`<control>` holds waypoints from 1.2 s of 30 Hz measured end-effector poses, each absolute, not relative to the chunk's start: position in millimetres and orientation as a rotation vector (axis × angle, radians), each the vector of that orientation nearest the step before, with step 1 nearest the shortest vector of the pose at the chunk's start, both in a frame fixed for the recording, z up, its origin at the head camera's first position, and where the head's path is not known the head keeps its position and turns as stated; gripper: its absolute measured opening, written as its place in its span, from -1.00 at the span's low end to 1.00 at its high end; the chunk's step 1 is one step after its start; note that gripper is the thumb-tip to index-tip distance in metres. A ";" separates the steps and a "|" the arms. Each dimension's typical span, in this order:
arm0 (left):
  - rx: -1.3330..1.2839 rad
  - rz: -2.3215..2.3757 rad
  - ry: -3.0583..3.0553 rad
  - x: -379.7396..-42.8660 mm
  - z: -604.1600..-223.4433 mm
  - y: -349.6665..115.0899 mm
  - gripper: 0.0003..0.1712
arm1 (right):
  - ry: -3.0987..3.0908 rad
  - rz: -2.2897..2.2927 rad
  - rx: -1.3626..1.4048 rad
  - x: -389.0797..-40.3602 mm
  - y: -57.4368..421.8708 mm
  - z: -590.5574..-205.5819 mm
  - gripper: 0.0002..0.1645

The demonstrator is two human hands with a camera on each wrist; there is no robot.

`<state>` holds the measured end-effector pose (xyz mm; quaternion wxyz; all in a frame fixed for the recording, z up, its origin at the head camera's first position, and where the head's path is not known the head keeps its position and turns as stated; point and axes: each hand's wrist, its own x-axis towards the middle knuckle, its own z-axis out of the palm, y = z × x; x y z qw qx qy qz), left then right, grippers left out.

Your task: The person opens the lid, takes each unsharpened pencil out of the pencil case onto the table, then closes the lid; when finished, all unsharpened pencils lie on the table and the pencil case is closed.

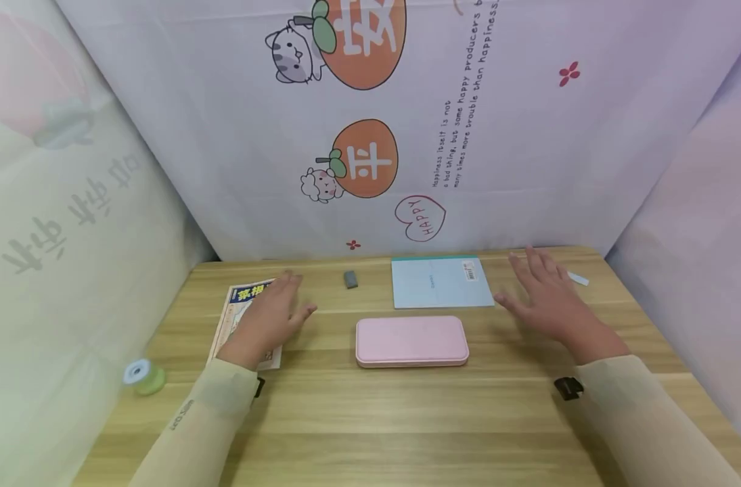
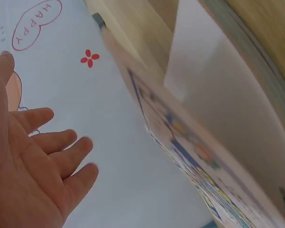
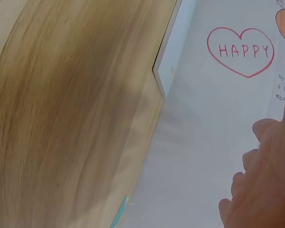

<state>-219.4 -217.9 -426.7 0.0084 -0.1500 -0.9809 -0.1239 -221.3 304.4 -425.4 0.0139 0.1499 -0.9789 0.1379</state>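
In the head view my left hand [image 1: 266, 318] is held over a booklet [image 1: 225, 331] with a dark blue title band, covering much of its front. Its fingers are spread loosely and grip nothing; the left wrist view shows the palm and separated fingers, with the booklet [image 2: 180, 142] beside them. My right hand [image 1: 547, 301], fingers spread and holding nothing, is just right of a light blue notebook [image 1: 434, 287]. A small pale strip [image 1: 579, 278] lies by that hand's far side. Between the hands, nearer me, sits a closed pink case [image 1: 411, 340].
A small dark grey block [image 1: 350, 279] lies left of the notebook. At the table's left edge stands a small green container [image 1: 149, 380] with a pale blue round top. A printed white cloth [image 1: 273, 182] hangs behind the wooden table [image 1: 407, 426], with more cloth at both sides.
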 end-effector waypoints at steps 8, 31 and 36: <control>-0.684 -0.567 -3.117 -217.2 -441.3 -192.0 0.11 | -3.058 0.469 0.574 -220.8 286.0 -424.5 0.14; -1.089 -0.307 -3.174 -205.5 -458.9 -122.0 0.23 | -2.993 0.430 1.016 -193.5 212.9 -454.3 0.22; -1.072 -0.328 -3.190 -205.0 -456.7 -120.5 0.20 | -2.979 0.446 1.053 -193.0 207.7 -457.9 0.24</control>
